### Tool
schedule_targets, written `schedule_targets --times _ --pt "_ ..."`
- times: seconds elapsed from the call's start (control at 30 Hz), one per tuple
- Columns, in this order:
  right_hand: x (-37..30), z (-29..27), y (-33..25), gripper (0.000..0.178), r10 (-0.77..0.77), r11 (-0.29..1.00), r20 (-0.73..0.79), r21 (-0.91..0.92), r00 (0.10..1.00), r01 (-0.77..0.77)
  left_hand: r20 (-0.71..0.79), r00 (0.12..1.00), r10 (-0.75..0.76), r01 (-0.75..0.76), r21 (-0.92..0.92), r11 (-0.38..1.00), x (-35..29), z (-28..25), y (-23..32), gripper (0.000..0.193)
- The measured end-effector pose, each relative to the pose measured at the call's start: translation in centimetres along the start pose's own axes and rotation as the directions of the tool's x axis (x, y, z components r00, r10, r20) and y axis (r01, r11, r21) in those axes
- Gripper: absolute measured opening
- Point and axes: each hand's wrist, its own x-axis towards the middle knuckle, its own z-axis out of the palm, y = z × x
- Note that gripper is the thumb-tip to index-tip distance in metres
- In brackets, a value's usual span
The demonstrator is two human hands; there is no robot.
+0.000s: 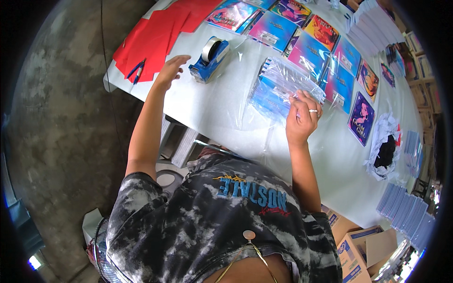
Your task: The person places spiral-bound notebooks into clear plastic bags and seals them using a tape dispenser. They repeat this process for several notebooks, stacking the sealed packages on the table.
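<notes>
My left hand [172,70] is open, fingers stretched toward a blue tape dispenser [207,66] with a large clear roll, and a small gap separates them. My right hand [304,113] has its fingers bent and pressed onto the clear plastic film [314,89] around a bundle of notebooks [273,94]. The bundle lies on the white-covered table [212,104] in front of me. Glare on the film hides much of the notebooks, and loose film spreads around them.
Red sheets [151,37] cover the far left corner, with pens [137,70] on them. Rows of colourful notebooks [273,30] lie beyond the bundle; a single notebook [362,118] is to the right. Tall stacks [375,26] stand far right, and cardboard boxes [354,259] sit below the table.
</notes>
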Motion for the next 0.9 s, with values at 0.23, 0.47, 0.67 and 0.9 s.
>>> schedule_targets --times 0.23,0.47,0.67,0.9 --pt "0.0 -0.1 0.0 0.017 0.007 1.000 0.003 -0.012 1.000 -0.007 0.041 0.972 -0.233 0.204 0.361 0.910 0.7 3.2 4.0 0.027" --pt "-0.2 0.1 0.0 0.017 0.000 1.000 -0.008 -0.007 1.000 0.000 0.261 0.961 -0.092 0.186 -0.364 0.913 0.6 2.6 0.0 0.019" --pt "-0.2 0.1 -0.3 0.014 -0.003 1.000 -0.014 -0.010 1.000 0.003 0.254 0.964 -0.084 0.094 -0.027 0.995 -2.8 -0.6 -6.4 0.012" --pt "-0.2 -0.1 0.1 0.014 0.002 1.000 -0.028 -0.023 1.000 -0.003 -0.228 0.882 0.412 -0.452 -0.162 0.877 -8.3 10.5 9.9 0.023"
